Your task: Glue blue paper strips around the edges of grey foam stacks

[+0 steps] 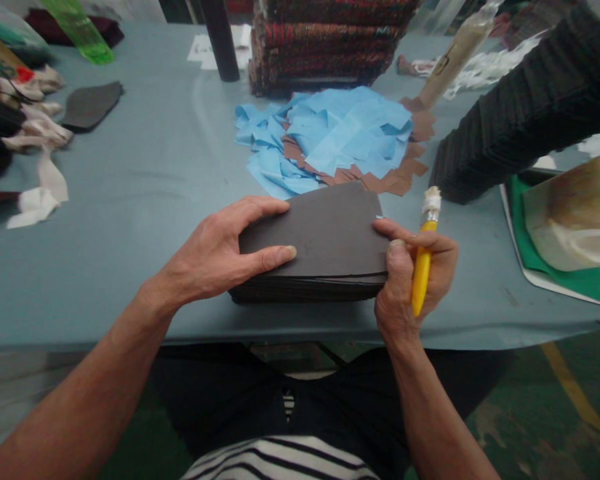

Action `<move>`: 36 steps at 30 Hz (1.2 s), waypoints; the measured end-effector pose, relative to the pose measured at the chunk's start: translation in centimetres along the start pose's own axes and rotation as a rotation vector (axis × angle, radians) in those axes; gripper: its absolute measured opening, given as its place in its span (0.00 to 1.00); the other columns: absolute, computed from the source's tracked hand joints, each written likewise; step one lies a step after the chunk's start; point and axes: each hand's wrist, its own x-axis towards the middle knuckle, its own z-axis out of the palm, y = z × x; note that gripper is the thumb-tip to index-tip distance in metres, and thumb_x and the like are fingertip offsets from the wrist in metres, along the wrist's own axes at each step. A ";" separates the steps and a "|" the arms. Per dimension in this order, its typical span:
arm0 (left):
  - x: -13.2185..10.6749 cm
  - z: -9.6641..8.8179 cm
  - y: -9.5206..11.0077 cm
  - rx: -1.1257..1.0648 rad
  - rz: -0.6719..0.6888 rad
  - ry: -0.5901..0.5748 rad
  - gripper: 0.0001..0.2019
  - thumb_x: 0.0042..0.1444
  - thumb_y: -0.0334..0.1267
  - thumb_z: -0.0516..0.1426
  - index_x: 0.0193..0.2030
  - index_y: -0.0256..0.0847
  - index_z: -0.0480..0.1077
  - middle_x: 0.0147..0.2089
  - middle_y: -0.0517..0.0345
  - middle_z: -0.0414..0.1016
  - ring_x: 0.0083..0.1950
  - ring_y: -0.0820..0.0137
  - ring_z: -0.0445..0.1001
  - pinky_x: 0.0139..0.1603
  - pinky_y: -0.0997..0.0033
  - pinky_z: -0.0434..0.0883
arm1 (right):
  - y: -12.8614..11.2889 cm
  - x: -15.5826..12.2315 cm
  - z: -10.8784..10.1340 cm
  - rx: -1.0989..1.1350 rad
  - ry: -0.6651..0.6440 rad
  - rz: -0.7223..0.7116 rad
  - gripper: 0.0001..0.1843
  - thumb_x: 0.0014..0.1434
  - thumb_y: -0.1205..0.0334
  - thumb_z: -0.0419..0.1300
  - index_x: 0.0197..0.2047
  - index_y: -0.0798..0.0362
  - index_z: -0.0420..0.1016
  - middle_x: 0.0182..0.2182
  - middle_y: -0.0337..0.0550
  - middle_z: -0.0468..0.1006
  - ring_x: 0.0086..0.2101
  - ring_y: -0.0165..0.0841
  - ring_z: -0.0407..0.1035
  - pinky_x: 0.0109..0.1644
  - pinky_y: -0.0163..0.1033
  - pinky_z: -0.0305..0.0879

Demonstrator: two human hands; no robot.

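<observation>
Your stack of dark gray sheets sits at the near edge of the blue-gray table, right in front of you. Your left hand is spread over its left end, thumb laid on the top sheet. Your right hand is curled around a yellow brush, whitish bristles pointing away from you, while your thumb and forefinger touch the stack's right edge. Just beyond the stack lie blue scraps and brown pieces. To your right, a tall dark stack leans near a stained tub; patterned bundles stand farther back.
</observation>
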 end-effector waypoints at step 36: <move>-0.7 0.0 0.4 0.356 0.163 -0.009 0.44 0.66 0.74 0.49 0.72 0.39 0.68 0.76 0.37 0.67 0.74 0.41 0.67 0.75 0.34 0.63 | 0.0 0.0 0.0 -0.024 -0.004 -0.021 0.07 0.68 0.65 0.63 0.43 0.48 0.67 0.43 0.41 0.89 0.50 0.39 0.84 0.61 0.53 0.74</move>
